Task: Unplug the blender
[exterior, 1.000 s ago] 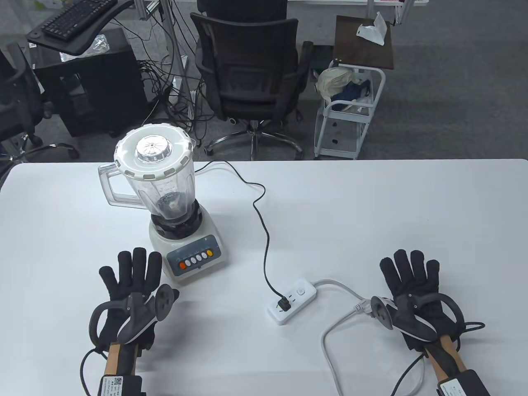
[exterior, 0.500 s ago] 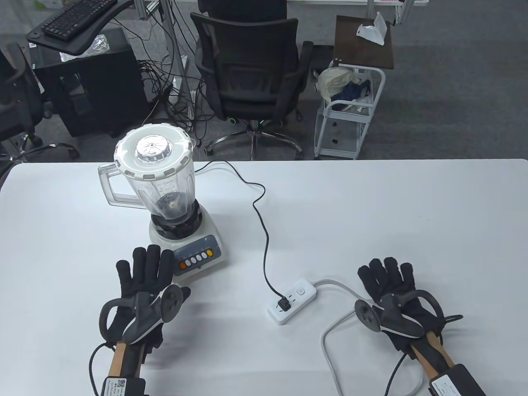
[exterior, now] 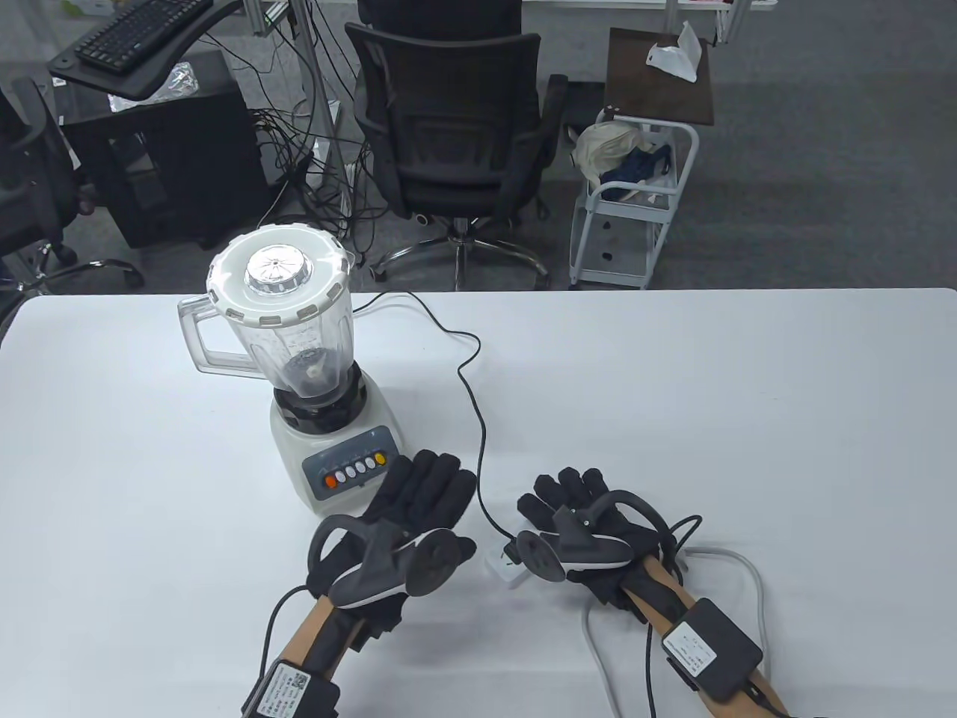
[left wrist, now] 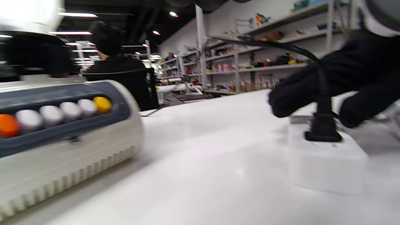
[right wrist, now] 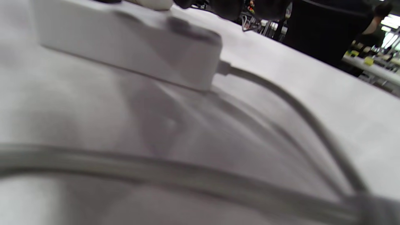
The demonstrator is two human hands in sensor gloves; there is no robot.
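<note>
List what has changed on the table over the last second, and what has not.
Both hands moved inward. The right hand swept left and now lies over the power strip, fingers either side of the black plug; no grip is visible yet. The left hand slid right, past the blender. The strip's grey cable shifted. Blender unmoved, plug still seated.

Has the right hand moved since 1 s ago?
Yes. The right hand moved left across the table, from well right of the power strip to over it; the blender has not moved.
</note>
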